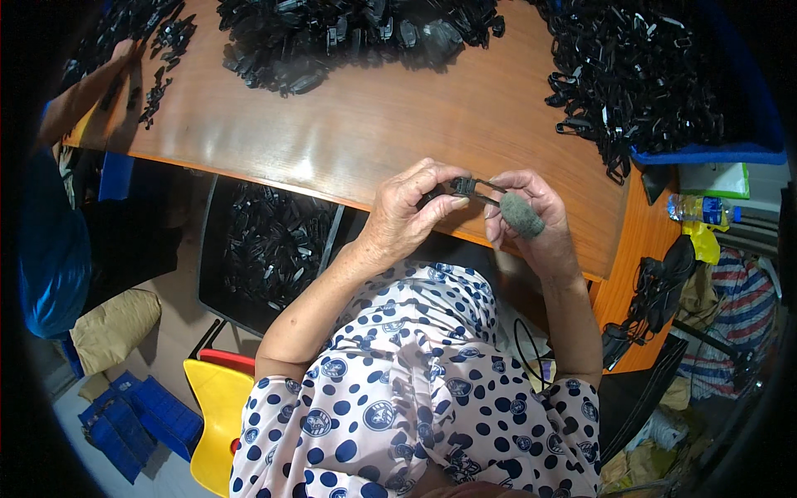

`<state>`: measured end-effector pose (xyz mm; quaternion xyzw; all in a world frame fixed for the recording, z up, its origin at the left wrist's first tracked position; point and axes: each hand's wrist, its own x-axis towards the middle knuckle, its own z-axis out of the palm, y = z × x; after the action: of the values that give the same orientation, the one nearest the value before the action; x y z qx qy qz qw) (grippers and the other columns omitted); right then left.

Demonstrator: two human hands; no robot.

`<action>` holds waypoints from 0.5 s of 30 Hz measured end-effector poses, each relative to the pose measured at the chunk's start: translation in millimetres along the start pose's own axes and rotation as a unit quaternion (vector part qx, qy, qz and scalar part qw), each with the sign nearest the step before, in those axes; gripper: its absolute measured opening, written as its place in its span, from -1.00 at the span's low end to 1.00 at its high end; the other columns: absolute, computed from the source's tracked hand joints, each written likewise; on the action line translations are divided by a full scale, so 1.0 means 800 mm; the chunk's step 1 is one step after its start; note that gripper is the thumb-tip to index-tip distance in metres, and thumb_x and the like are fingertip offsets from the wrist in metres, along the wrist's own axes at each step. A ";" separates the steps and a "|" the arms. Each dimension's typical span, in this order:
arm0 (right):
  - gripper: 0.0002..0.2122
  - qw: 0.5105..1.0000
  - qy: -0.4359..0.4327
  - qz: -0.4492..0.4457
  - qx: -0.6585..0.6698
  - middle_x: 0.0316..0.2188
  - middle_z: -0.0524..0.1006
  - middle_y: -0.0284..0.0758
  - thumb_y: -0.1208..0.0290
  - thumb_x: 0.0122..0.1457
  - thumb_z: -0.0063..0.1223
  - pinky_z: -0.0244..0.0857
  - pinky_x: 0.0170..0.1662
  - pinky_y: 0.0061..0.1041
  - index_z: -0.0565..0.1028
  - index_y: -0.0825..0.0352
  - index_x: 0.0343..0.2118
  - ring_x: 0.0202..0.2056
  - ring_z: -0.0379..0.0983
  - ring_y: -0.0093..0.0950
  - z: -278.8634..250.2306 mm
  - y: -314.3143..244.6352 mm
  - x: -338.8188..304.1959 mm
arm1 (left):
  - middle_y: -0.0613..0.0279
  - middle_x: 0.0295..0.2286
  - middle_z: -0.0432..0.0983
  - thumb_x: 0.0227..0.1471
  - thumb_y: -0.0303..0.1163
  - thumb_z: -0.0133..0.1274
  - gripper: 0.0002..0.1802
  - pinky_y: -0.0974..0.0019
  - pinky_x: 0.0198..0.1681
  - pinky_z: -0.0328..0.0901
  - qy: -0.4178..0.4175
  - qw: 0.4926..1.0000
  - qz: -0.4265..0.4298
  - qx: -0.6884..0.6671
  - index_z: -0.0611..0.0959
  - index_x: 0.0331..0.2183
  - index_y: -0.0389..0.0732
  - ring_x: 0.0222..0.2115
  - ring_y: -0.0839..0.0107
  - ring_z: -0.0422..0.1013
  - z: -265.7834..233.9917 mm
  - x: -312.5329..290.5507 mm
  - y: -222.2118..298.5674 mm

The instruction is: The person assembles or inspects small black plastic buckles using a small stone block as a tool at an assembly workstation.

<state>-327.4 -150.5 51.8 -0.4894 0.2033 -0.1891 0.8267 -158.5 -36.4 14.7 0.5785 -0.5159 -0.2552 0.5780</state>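
Note:
My left hand point(400, 207) pinches a small black plastic buckle point(462, 186) between thumb and fingers, just above the table's near edge. Two thin black prongs reach from it toward my right hand point(548, 217), whose fingers close on their far end. A fuzzy grey-green pad point(521, 216) covers or sits at the thumb of that hand; which of these I cannot tell. The hands stay a short way apart, joined by the black part. Part of the buckle is hidden behind my left fingers.
Black plastic pieces lie heaped at the table's far side point(349, 37), spilling from a blue bin point(706, 156) at right. A black tub point(203, 249) of such pieces stands at lower left. A co-worker's arm point(83, 100) reaches over the left end. A yellow chair point(209, 415) stands beside me.

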 end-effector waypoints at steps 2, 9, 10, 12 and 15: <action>-0.76 0.999 -0.002 0.015 -0.032 -0.42 0.50 -0.30 0.45 0.22 0.00 0.38 -0.45 -0.66 0.36 0.42 -0.09 -0.48 0.48 -0.58 -0.005 0.003 0.000 | 0.15 -0.39 0.50 -0.06 -0.45 0.18 -0.70 0.36 -0.37 0.35 -0.004 1.000 0.000 0.010 0.60 -0.20 -0.27 -0.41 0.35 0.45 0.001 0.000 0.001; -0.85 0.991 0.031 0.040 -0.127 -0.53 0.50 -0.32 0.45 0.24 -0.03 0.24 -0.63 -0.78 0.41 0.38 -0.19 -0.59 0.42 -0.66 -0.007 0.001 0.001 | 0.14 -0.42 0.50 -0.08 -0.46 0.17 -0.71 0.32 -0.39 0.36 -0.022 0.999 -0.002 0.033 0.60 -0.22 -0.26 -0.44 0.32 0.46 0.002 -0.002 0.000; -0.89 0.985 0.034 0.071 -0.154 -0.56 0.49 -0.36 0.46 0.24 -0.04 0.20 -0.65 -0.78 0.41 0.36 -0.22 -0.62 0.39 -0.69 -0.003 -0.005 0.003 | 0.13 -0.43 0.49 -0.09 -0.47 0.17 -0.73 0.31 -0.39 0.36 -0.030 0.998 0.022 0.059 0.60 -0.25 -0.27 -0.44 0.29 0.45 0.001 -0.001 0.002; -0.92 0.977 0.039 0.105 -0.180 -0.58 0.49 -0.39 0.48 0.24 -0.05 0.17 -0.67 -0.79 0.41 0.34 -0.25 -0.64 0.36 -0.72 0.000 -0.013 0.010 | 0.12 -0.45 0.48 -0.10 -0.48 0.17 -0.74 0.29 -0.39 0.35 -0.038 0.995 0.044 0.082 0.59 -0.27 -0.27 -0.45 0.27 0.44 -0.001 0.002 0.006; -0.97 0.959 0.018 0.136 -0.250 -0.62 0.47 -0.44 0.50 0.24 -0.08 0.11 -0.70 -0.80 0.40 0.30 -0.32 -0.67 0.33 -0.76 0.000 -0.017 0.021 | 0.11 -0.48 0.45 -0.11 -0.49 0.17 -0.78 0.26 -0.39 0.34 -0.052 0.986 0.089 0.132 0.58 -0.32 -0.28 -0.46 0.23 0.42 -0.007 0.004 0.012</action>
<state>-314.9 -165.2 61.2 -0.6450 0.3230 -0.0269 0.6921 -155.3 -35.5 25.5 0.5874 -0.6236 -0.1623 0.4897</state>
